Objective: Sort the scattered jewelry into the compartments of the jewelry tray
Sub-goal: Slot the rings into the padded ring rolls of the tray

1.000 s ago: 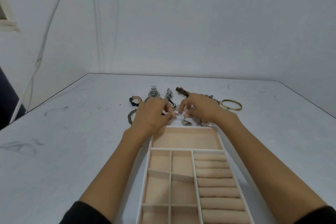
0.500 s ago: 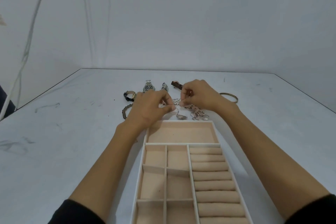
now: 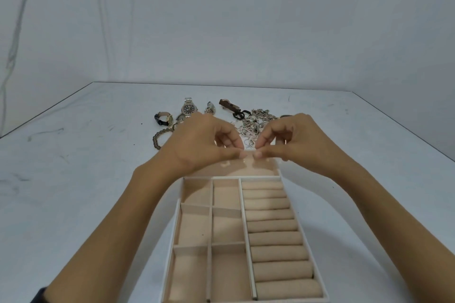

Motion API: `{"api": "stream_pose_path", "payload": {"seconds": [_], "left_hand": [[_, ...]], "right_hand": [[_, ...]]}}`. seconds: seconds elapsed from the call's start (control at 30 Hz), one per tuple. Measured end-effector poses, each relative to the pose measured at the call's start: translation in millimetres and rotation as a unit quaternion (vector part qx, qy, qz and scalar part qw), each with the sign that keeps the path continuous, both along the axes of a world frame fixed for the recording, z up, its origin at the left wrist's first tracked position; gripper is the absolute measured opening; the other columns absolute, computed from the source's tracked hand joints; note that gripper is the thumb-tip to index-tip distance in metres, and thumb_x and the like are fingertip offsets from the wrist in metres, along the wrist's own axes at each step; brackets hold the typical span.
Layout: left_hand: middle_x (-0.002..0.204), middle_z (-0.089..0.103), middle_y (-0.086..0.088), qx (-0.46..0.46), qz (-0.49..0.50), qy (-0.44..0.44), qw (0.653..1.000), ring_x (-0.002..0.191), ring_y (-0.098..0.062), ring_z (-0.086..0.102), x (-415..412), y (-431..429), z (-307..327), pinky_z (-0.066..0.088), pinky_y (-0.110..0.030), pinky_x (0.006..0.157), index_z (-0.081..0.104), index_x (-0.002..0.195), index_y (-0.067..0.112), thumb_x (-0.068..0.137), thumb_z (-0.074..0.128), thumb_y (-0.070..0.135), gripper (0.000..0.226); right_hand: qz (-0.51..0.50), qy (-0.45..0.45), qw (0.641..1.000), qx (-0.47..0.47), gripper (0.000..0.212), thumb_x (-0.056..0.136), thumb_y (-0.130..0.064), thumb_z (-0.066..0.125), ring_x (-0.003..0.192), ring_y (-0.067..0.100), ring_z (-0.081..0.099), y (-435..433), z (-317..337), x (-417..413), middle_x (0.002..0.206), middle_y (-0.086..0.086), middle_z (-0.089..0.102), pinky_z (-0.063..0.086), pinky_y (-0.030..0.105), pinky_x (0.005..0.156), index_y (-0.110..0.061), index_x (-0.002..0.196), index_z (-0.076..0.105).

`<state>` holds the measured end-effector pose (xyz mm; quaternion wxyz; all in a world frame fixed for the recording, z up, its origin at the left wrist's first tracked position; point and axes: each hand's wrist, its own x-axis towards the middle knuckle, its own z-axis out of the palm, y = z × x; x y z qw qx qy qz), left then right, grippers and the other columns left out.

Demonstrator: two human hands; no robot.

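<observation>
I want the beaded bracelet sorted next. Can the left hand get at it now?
Probably yes: the bracelet lies uncovered on the table just left of the left hand, nothing between them, though its fingertips are pinched together.

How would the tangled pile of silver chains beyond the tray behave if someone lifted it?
The tangled pile of silver chains looks fine-linked, so it is probably floppy and light. Its strands overlap, so lifting one likely drags neighbours along.

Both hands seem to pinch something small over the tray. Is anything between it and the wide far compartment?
Nothing visible does. The left hand and right hand pinch a small piece, too fine to identify, over the far edge of the wide far compartment; its open floor lies below.
</observation>
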<state>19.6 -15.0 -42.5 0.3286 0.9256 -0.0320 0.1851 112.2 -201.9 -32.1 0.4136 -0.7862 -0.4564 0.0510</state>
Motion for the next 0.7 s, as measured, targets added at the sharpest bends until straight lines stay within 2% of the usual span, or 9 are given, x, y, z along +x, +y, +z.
{"api": "stream_pose_path", "payload": {"seconds": [0.1,0.2,0.33,0.4,0.5,0.6,0.7], "left_hand": [[0.065,0.071,0.011,-0.021,-0.030,0.022,0.999,0.066,-0.003,0.065,-8,-3,-4,0.049,-0.021,0.069,0.075,0.073,0.027,0.070,0.084,0.031,0.010],[0.069,0.072,0.008,-0.031,-0.051,0.028,0.998,0.066,-0.005,0.065,-13,-3,-5,0.055,-0.029,0.075,0.077,0.075,0.023,0.072,0.083,0.026,0.008],[0.070,0.072,0.007,-0.027,-0.059,0.017,0.998,0.069,-0.009,0.065,-13,-7,-10,0.054,-0.039,0.076,0.077,0.076,0.023,0.072,0.082,0.026,0.007],[0.070,0.072,0.008,-0.012,-0.062,0.010,0.998,0.069,-0.008,0.065,-12,-10,-12,0.054,-0.039,0.074,0.076,0.076,0.025,0.071,0.079,0.034,0.010],[0.070,0.071,0.011,0.010,-0.068,0.008,0.998,0.069,-0.007,0.065,-11,-10,-13,0.054,-0.037,0.074,0.075,0.077,0.027,0.071,0.074,0.039,0.013],[0.070,0.071,0.011,0.021,-0.081,0.006,0.996,0.069,-0.007,0.065,-11,-11,-13,0.054,-0.036,0.073,0.074,0.077,0.026,0.073,0.074,0.036,0.011],[0.071,0.071,0.011,0.034,-0.082,0.005,0.996,0.070,-0.008,0.065,-11,-12,-13,0.054,-0.036,0.074,0.074,0.078,0.026,0.073,0.073,0.037,0.012]], "right_hand": [[0.063,0.009,0.996,-0.064,0.011,0.069,-0.016,0.084,0.050,0.003,0.044,-5,10,-7,0.059,-0.011,0.063,0.035,0.011,0.050,-0.013,0.073,0.074],[0.106,0.024,0.987,-0.119,0.009,0.073,-0.015,0.082,0.048,0.002,0.043,-14,19,-11,0.054,-0.016,0.059,0.032,0.008,0.049,-0.011,0.074,0.074],[0.106,0.020,0.980,-0.165,0.009,0.072,-0.020,0.082,0.052,0.009,0.040,-19,21,-8,0.058,-0.012,0.061,0.031,0.016,0.049,-0.016,0.074,0.075],[0.104,0.023,0.977,-0.187,0.009,0.071,-0.021,0.083,0.053,0.014,0.038,-19,20,-7,0.053,-0.015,0.058,0.029,0.019,0.048,-0.016,0.074,0.075],[0.094,0.030,0.975,-0.198,0.009,0.072,-0.018,0.082,0.050,0.010,0.038,-21,19,-7,0.049,-0.015,0.055,0.030,0.015,0.047,-0.014,0.074,0.075],[0.100,0.029,0.971,-0.214,0.007,0.072,-0.017,0.081,0.052,0.009,0.043,-21,16,-6,0.059,-0.008,0.063,0.034,0.018,0.050,-0.019,0.070,0.074],[0.102,0.031,0.969,-0.225,0.009,0.074,-0.017,0.079,0.056,0.011,0.044,-20,13,-6,0.062,-0.009,0.065,0.035,0.024,0.053,-0.020,0.069,0.073]]}}
